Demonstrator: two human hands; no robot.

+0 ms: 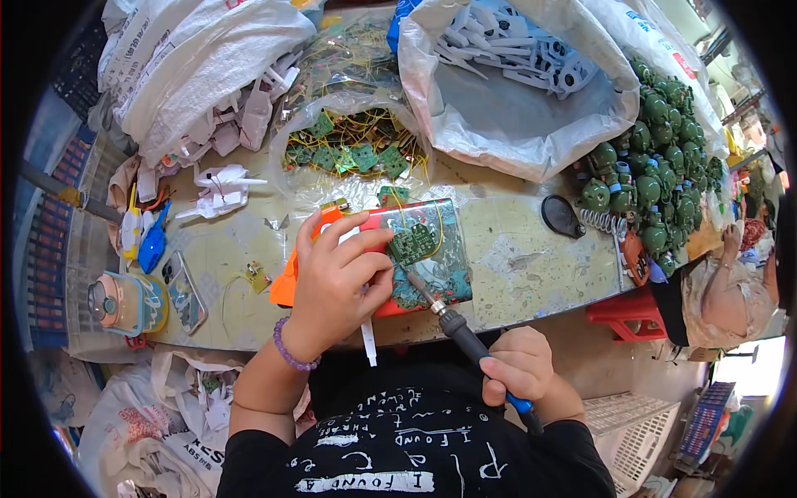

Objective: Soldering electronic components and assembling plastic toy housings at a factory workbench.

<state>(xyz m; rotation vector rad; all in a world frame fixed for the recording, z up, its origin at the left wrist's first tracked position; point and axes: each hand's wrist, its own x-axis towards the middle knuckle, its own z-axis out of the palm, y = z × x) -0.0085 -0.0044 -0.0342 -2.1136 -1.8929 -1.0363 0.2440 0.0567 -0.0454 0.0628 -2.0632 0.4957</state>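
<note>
My right hand (523,365) grips a soldering iron (461,332) by its dark handle with a blue end. Its metal tip points up and left at a small green circuit board (413,245) with a yellow wire. That board is over a red block (432,286) with a worn, stained top. My left hand (344,270), a purple bead bracelet at the wrist, is closed beside the board, fingertips close to its left edge. What those fingers pinch is hidden. Below the palm sticks out a white plastic strip (369,344), and an orange object (286,278) shows behind the hand.
Behind the block lies a clear bag of wired circuit boards (357,158). White sacks (523,149) of plastic parts stand at the back. Green round parts (656,166) are heaped right, near a black round lid (562,217). A phone (184,290) and a bottle (124,303) are left.
</note>
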